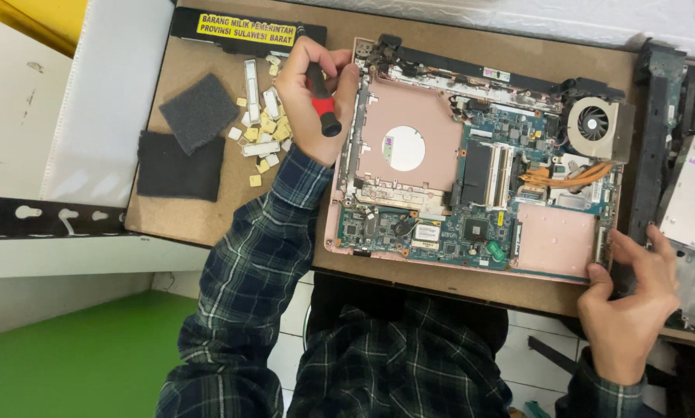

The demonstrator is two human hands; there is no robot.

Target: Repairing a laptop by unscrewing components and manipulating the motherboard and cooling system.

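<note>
Right hand (634,290): nearest the camera, loosely cupped, fingertips pressing the right edge of the laptop base; it grips nothing.
Laptop base (475,166): opened, pink shell with its circuit board bare, lying flat on a brown board (208,209).
Fan (595,124): round, at the base's far right corner, with copper pipes beside it.
Left hand (312,97): fist closed around a screwdriver (322,97) with a red and black handle, at the base's left edge.
Small parts (262,128): pale keys and strips scattered just left of that hand.
Foam pads (188,143): two dark squares, further left.
</note>
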